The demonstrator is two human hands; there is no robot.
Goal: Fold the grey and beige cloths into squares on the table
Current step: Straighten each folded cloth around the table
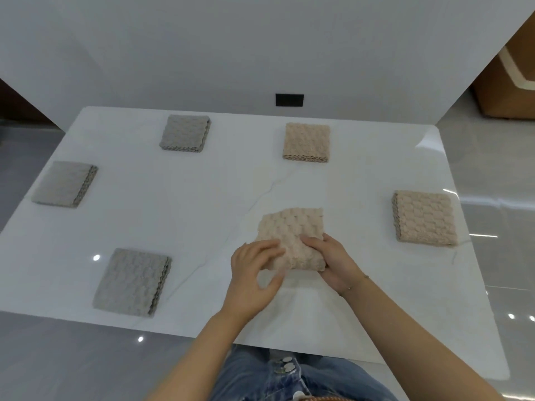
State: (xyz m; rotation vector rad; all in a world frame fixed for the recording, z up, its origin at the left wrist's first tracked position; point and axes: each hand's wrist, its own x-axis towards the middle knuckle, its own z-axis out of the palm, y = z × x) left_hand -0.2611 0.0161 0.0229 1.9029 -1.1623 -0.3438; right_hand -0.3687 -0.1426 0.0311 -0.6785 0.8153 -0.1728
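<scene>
Six cloths lie on a white table (pixel 202 204), seen from above by a head-worn camera. Five are already folded squares. Three grey ones sit on the left side: one at upper left of centre (pixel 185 133), one at the far left edge (pixel 65 183), one at lower left (pixel 133 280). Two beige ones sit on the right: one at upper right of centre (pixel 307 141), one at the far right (pixel 424 217).

The sixth, a beige cloth (pixel 289 230), lies just right of centre in the lower half of the frame, partly folded, with its near edge doubled over. The left hand (pixel 254 270) rests on its near left part, fingers spread, not visibly gripping. The right hand (pixel 327 260) is clamped on the near right corner, thumb on top, fingers beneath.

The risks, as I judge them: the thick, bumpy fabric may spring open if either hand lets go early. Its far edge looks uneven, so the fold may finish crooked rather than square. The smooth, glossy table may also let the cloth slide while it is pressed.
</scene>
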